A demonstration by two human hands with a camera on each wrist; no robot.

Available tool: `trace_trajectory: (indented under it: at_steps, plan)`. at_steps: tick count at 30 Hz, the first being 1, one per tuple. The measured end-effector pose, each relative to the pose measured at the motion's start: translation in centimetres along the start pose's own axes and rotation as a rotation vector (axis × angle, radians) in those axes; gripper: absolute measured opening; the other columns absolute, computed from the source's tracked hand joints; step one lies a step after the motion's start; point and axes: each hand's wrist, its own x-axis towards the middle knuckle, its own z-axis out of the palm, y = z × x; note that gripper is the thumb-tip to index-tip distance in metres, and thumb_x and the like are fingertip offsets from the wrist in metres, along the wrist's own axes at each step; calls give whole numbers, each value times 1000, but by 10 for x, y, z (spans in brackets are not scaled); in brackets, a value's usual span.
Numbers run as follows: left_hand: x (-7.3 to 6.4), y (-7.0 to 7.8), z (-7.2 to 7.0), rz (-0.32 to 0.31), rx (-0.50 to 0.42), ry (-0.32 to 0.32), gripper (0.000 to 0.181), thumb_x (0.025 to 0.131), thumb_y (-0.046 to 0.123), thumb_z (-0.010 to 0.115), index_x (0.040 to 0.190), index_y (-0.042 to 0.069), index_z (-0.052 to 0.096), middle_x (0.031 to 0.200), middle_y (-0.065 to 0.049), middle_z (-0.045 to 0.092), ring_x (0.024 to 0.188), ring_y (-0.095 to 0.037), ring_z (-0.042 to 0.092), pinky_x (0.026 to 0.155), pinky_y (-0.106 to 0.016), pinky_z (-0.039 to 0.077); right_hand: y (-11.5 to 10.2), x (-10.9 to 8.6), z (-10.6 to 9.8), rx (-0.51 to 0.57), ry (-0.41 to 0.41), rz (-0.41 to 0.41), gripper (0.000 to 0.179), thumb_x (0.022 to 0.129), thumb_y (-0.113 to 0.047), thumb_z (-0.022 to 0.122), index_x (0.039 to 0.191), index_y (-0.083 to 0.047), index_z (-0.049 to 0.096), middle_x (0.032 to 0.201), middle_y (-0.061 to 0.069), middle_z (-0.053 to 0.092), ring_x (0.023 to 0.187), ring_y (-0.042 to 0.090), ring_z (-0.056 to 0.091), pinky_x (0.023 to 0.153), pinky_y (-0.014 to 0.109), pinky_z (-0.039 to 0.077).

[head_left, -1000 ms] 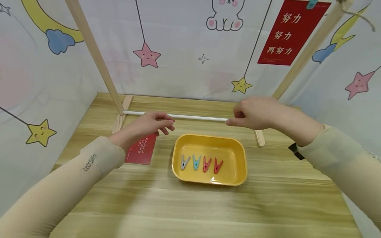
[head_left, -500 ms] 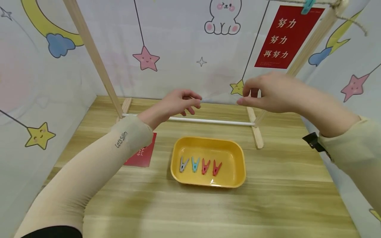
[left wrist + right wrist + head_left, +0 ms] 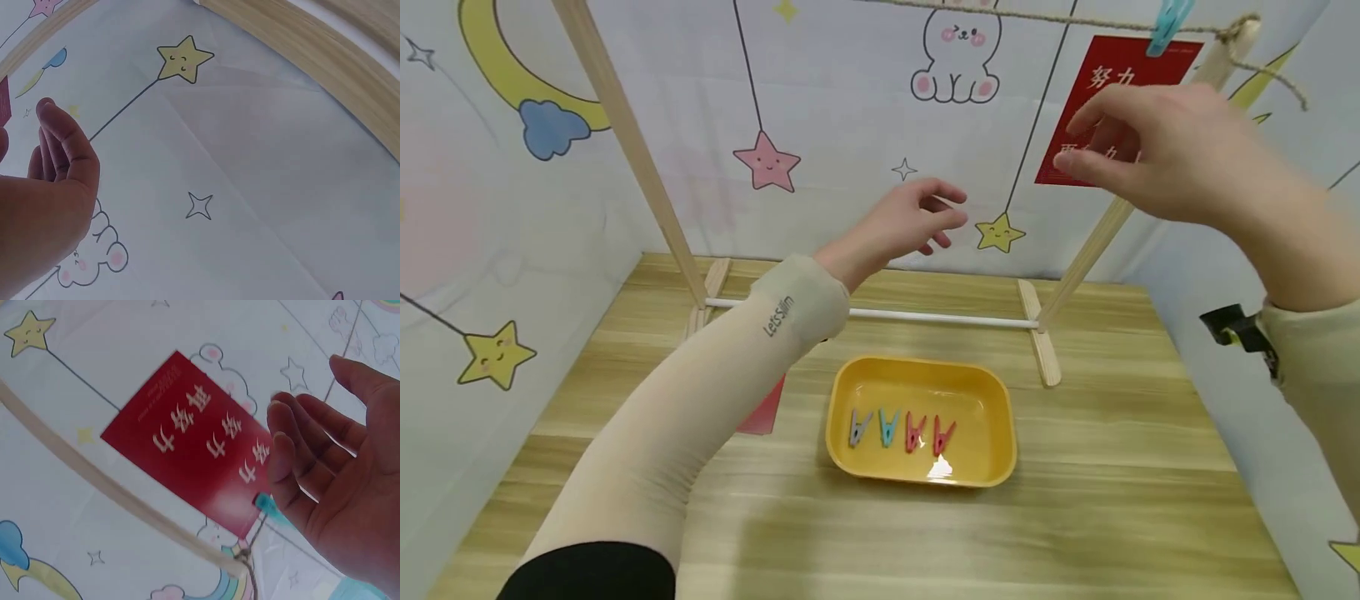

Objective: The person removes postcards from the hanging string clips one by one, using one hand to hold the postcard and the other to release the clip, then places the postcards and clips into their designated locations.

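A red card [image 3: 1078, 171] with white characters hangs from a twine line [image 3: 1037, 16] at the upper right, pinned by a teal clothespin [image 3: 1168, 25]. In front of the card's lower part, in the head view, is my right hand [image 3: 1180, 154], fingers loosely bent and holding nothing. The right wrist view shows this hand [image 3: 337, 469] beside the card and the clothespin. My left hand [image 3: 910, 221] is in the air before the back cloth, its relaxed fingers apart and nothing in them. Below, a yellow tray [image 3: 985, 392] holds several clothespins [image 3: 887, 429] in grey, teal and red.
Two wooden posts [image 3: 632, 158] stand on feet, joined low down by a white rod [image 3: 940, 317]. A second red card [image 3: 765, 412] lies on the wooden table [image 3: 1075, 517], partly hidden by my left sleeve. Printed cloth encloses the back and sides.
Both hands have risen and moved right, the right one up to the hanging card. The view has tilted up, bringing the twine and the whole clothespin into sight.
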Motion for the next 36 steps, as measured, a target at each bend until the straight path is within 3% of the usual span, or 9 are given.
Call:
trace_trajectory:
  at_steps: [3, 9, 14, 17, 22, 28, 30, 36]
  plan:
    - [10, 13, 10, 3, 10, -4, 37, 106, 28, 69, 141, 18, 62, 127, -2, 69, 97, -22, 71, 89, -39, 60, 7, 1, -12, -25, 75, 39, 42, 107, -33, 65, 133, 0, 64, 112, 26, 72, 95, 39, 61, 72, 43, 44]
    - [23, 33, 28, 33, 35, 16, 37, 105, 25, 70, 140, 20, 62, 123, 2, 69, 95, -18, 71, 82, -32, 60, 13, 4, -28, 11, 224, 73, 43, 109, -30, 59, 137, 2, 64, 121, 27, 67, 104, 40, 60, 69, 8, 28]
    - [35, 41, 40, 70, 55, 15, 40, 104, 26, 70, 142, 19, 62, 126, 1, 67, 98, -16, 69, 80, -28, 59, 18, 8, -34, 10, 315, 84, 47, 111, -31, 56, 150, -5, 56, 137, 27, 62, 111, 46, 61, 86, 0, 28]
    - [40, 44, 44, 87, 103, 25, 45, 105, 30, 69, 147, 21, 60, 132, 2, 67, 108, -13, 66, 85, -25, 57, 21, 10, -39, -1, 347, 104, 52, 111, -34, 54, 158, -13, 48, 145, 24, 59, 114, 47, 60, 99, 5, 32]
    - [47, 49, 50, 103, 140, 42, 59, 105, 37, 68, 160, 26, 49, 146, 4, 63, 128, -10, 57, 96, -25, 53, 27, 15, -47, -3, 364, 203, 61, 111, -39, 51, 167, -24, 35, 157, 20, 49, 124, 44, 54, 115, 27, 42]
    - [49, 50, 59, 114, 86, 42, 58, 106, 34, 69, 160, 26, 49, 145, 4, 64, 128, -9, 58, 96, -25, 54, 34, 24, -52, 3, 320, 310, 64, 112, -42, 48, 171, -26, 26, 162, 23, 41, 137, 42, 43, 119, 43, 42]
    - [50, 49, 62, 125, 69, 49, 56, 106, 33, 69, 158, 23, 51, 143, 3, 65, 127, -10, 59, 96, -25, 54, 35, 26, -53, 14, 295, 327, 64, 113, -41, 47, 171, -25, 24, 163, 25, 39, 141, 43, 40, 121, 53, 41]
    - [53, 51, 70, 177, 8, 72, 43, 106, 26, 69, 148, 17, 61, 135, 2, 69, 119, -9, 64, 92, -24, 54, 43, 29, -51, 80, 242, 324, 62, 114, -39, 45, 171, -29, 24, 168, 20, 35, 147, 40, 38, 122, 48, 41]
